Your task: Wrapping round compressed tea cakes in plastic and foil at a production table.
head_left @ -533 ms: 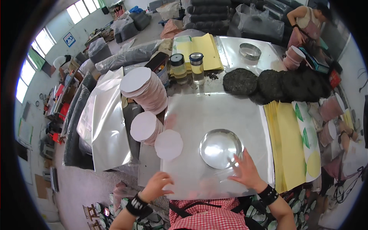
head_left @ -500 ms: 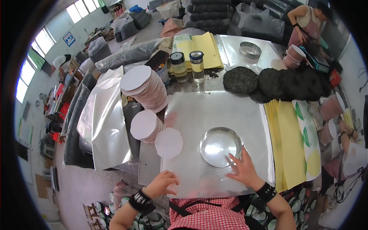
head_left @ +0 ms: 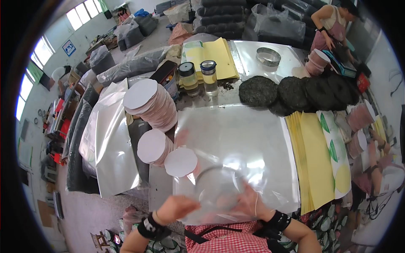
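Over the near part of a glossy sheet (head_left: 236,130), between two bare hands, is one round metal ring (head_left: 217,188), smeared by motion blur. The right hand (head_left: 252,201) has its fingers bent around the ring's right side, gripping the rim; the left hand (head_left: 179,207) points its fingers, drawn together, at the lower left of the ring, and the blur leaves it unclear whether they touch or pinch it. Each wrist wears a black band, two in all. Just beyond the left hand lies one loose pale disc (head_left: 181,162); next to it stand two stacks of such discs, a shorter stack (head_left: 152,146) and a taller stack (head_left: 145,99). Three more stacks show on the right: one far stack (head_left: 317,63) and two side stacks, the upper (head_left: 362,115) and the lower (head_left: 357,143). Two lidded jars, one left (head_left: 188,79) and one right (head_left: 209,78), stand behind the sheet, one dark phone (head_left: 164,72) beside them. A second metal ring (head_left: 268,62) rests on another shiny sheet (head_left: 291,69). At least four dark round mats (head_left: 258,91) overlap in a row. Yellow sheets make two piles, one far (head_left: 219,59), one right (head_left: 316,158). One co-worker (head_left: 333,25) is at the upper right.
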Motion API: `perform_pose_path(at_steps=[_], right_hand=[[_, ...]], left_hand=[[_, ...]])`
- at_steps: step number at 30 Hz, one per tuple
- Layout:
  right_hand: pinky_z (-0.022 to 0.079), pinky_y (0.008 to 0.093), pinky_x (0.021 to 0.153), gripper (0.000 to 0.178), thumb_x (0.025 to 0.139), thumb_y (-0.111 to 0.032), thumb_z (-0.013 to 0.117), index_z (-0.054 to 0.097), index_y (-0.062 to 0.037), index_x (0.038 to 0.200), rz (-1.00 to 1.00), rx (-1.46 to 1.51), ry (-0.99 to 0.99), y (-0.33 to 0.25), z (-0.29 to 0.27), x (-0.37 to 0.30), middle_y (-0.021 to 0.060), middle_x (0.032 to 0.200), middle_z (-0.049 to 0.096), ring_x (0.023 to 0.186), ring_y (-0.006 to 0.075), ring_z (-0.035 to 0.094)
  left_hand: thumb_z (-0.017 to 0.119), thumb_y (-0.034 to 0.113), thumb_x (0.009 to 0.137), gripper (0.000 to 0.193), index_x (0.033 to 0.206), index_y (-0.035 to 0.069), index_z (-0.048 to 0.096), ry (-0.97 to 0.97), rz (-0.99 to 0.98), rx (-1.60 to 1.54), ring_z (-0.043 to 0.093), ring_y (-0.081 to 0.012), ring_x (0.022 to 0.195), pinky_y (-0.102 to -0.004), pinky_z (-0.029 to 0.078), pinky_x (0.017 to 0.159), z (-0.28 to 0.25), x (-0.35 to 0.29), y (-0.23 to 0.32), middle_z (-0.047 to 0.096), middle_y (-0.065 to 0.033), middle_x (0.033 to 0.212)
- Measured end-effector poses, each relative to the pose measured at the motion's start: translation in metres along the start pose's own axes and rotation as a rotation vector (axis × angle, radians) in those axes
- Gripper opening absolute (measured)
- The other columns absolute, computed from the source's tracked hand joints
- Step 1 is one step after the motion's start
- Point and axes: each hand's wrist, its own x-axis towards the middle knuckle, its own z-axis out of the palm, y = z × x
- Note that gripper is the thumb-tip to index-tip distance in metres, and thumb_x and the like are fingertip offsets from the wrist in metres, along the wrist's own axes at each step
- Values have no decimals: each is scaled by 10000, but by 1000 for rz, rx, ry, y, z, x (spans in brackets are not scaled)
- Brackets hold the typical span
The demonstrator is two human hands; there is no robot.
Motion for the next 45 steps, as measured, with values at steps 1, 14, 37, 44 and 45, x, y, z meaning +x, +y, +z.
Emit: perform_pose_path(at_steps=[1, 14, 37, 44, 45], right_hand=[[398, 498, 1073, 682, 751, -265, 823, 549, -22, 1326, 93, -91, 62, 33, -14, -3, 293, 1393, 456, 1295, 475, 455], [511, 358, 863, 258, 831, -237, 694, 701, -82, 1037, 25, -309, -222, 31, -72, -155, 125, 1088, 679, 1017, 283, 655], [550, 285, 630, 324, 911, -164, 710, 554, 2, 1142, 205, -132, 1035, 158, -311, 174, 101, 979, 656, 793, 153, 627], [500, 227, 640, 309, 882, -180, 747, 586, -60, 1116, 499, 576, 654, 38, -180, 94, -14, 908, 612, 797, 65, 591], [517, 233, 638, 303, 884, -176, 743, 589, -64, 1119, 522, 626, 600, 30, -155, 82, -8, 910, 617, 800, 68, 602]], left_hand=[[701, 160, 878, 122, 972, 83, 713, 2, 28, 97, 696, -244, 837, -342, 542, 719, 20, -8, -3, 727, -77, 946], [810, 341, 722, 771, 1289, -80, 502, 177, -285, 597, 577, -391, 1198, -384, 521, 955, 26, 38, -107, 522, -287, 1340], [651, -5, 760, 406, 1155, 71, 702, 682, 209, 491, 677, -273, 1084, -383, 539, 924, 16, 114, 15, 709, -108, 1144], [688, 216, 860, 337, 1155, 56, 657, 472, 115, 320, 638, -299, 1080, -395, 517, 896, 65, 125, 2, 662, -115, 1181], [686, 221, 865, 350, 1169, 51, 651, 498, 159, 306, 637, -310, 1050, -404, 517, 894, 59, 118, 1, 660, -121, 1174]])
